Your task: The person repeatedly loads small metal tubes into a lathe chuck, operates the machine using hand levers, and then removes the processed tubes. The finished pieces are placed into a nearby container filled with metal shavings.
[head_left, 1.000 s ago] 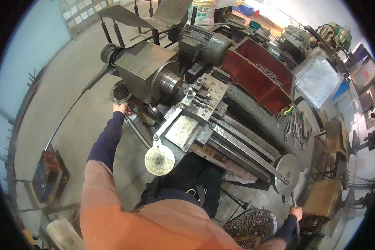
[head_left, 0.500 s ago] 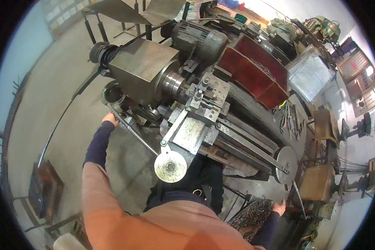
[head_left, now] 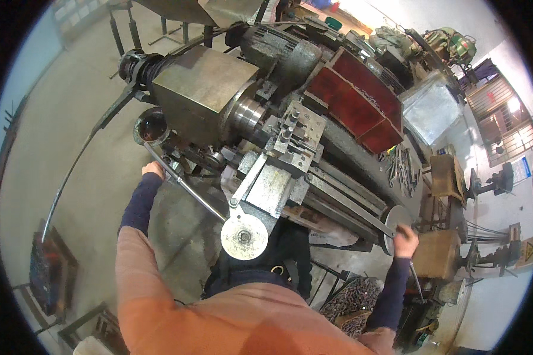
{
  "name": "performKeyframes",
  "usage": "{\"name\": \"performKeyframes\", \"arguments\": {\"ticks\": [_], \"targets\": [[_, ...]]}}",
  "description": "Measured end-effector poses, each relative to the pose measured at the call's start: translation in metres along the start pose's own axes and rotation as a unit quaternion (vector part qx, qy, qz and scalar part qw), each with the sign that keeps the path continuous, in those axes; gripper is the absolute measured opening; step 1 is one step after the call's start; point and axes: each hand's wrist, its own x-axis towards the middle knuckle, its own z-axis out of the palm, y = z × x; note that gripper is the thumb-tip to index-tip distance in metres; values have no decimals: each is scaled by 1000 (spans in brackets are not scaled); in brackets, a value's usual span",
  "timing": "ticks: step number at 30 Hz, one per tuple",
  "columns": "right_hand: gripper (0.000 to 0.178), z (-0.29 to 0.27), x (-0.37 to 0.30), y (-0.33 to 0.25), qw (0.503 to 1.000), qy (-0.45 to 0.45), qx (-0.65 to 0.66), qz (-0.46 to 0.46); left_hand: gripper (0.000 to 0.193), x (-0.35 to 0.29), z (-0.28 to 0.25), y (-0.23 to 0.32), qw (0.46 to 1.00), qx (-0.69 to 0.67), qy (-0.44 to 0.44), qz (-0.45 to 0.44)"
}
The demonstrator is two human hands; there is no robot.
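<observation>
A metal lathe fills the middle of the head view, with a boxy headstock, a shiny round chuck and a tool post. My left hand is closed at the upper part of a long metal lever, left of the carriage; its fingertips are partly hidden. A pale round handwheel sits at the lever's lower end, untouched. At the right end of the bed, my right hand is closed at the edge of a grey handwheel.
A red metal tray stands behind the bed. Several wrenches lie right of it. An electric motor sits behind the headstock. A cable-fed dark pedal box is on the floor at left. Metal shavings lie below my right arm.
My right hand has risen from below the right handwheel, fingers apart, and closed at its edge. The left hand stays at the lever. The view has shifted slightly.
</observation>
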Motion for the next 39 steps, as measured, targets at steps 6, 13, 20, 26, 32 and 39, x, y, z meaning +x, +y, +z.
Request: {"name": "performKeyframes", "arguments": {"ticks": [6,13,20,26,32,39], "targets": [[38,60,75,-243,913,-108,177,-350,32,-27,-52,-15,999,10,-33,-16],[26,188,88,-387,853,-172,-46,-491,29,-104,-241,-117,927,-60,371,5],[30,186,85,-413,879,-277,-170,-350,45,-181,-203,-120,929,11,268,-256],[34,188,85,-413,880,-297,-163,-333,47,-236,-192,-21,923,7,309,-229],[28,167,80,-404,867,-223,-186,-406,33,-227,-228,-11,957,-11,267,-113],[40,119,14,-350,757,-165,322,-544,28,-206,-261,162,703,-653,-65,275]]}}
